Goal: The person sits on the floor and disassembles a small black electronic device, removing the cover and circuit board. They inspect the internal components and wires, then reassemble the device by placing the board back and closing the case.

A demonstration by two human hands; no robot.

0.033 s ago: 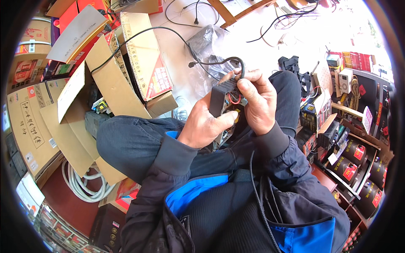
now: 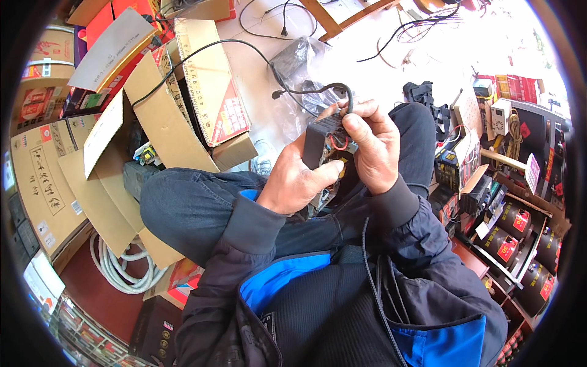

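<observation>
Above my lap, my left hand (image 2: pixel 292 185) is closed around an opened electronic unit with a dark ribbed housing (image 2: pixel 316 144). Its thumb presses near the exposed inner parts, where a red wire (image 2: pixel 337 146) loops out at the upper end. My right hand (image 2: pixel 377 150) pinches the black cable (image 2: pixel 350 93) at the top of the unit, thumb in front and fingers behind. The cable bends over and runs off to the left. The lower part of the unit is partly hidden by my left hand and in shadow.
Open cardboard boxes (image 2: pixel 160 101) crowd the left side, with a coiled pale hose (image 2: pixel 125 272) below them. Clear plastic wrap (image 2: pixel 293 92) lies ahead on the floor. Boxed goods and black spools (image 2: pixel 510 221) fill the right. A wooden frame (image 2: pixel 324 21) stands ahead.
</observation>
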